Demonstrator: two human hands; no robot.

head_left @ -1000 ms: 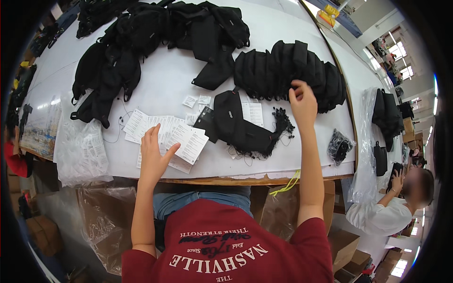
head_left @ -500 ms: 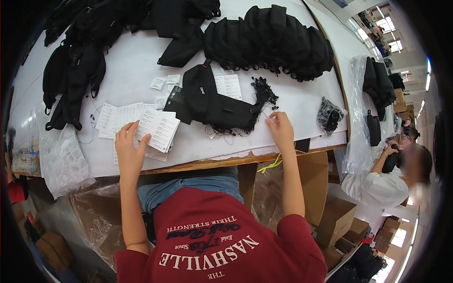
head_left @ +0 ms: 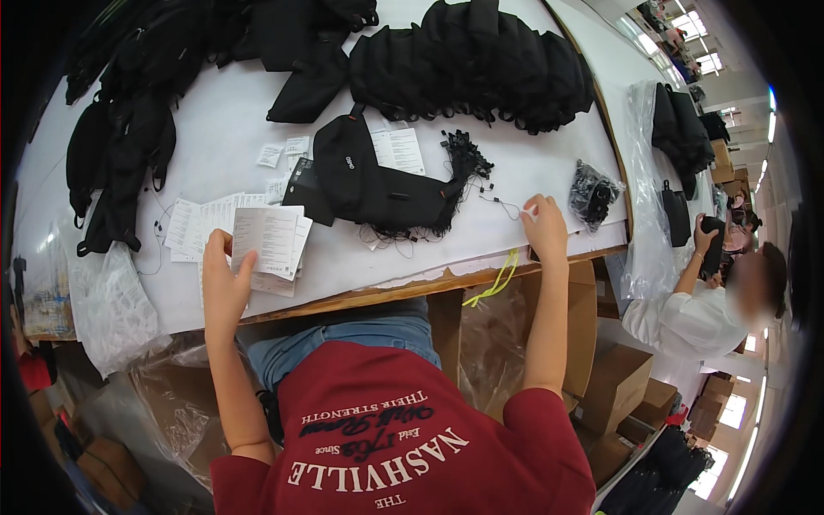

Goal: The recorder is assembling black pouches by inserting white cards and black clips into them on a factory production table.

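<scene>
My left hand (head_left: 225,279) is closed on a white printed card (head_left: 264,240), thumb in front and fingers behind. More printed cards (head_left: 227,209) are fanned out on the table beneath and behind it. My right hand (head_left: 547,227) pinches the end of a thin black cord (head_left: 505,202), which trails left toward a bundle of black cords with small black tips (head_left: 468,156). That bundle lies against a small black pouch (head_left: 346,160) and a flat black piece (head_left: 412,197) in the middle of the table.
A long row of black bags (head_left: 472,64) fills the far side. More black bags (head_left: 123,159) hang together at the left, above a clear plastic bag (head_left: 112,305). Small white packets (head_left: 269,155) and a bagged black bundle (head_left: 594,196) lie on the table. Cardboard boxes (head_left: 611,388) stand below; a co-worker (head_left: 704,309) is at right.
My right hand has moved right, away from the cord bundle, its fingers now closed with a cord stretched out. The card in my left hand is tilted more upright.
</scene>
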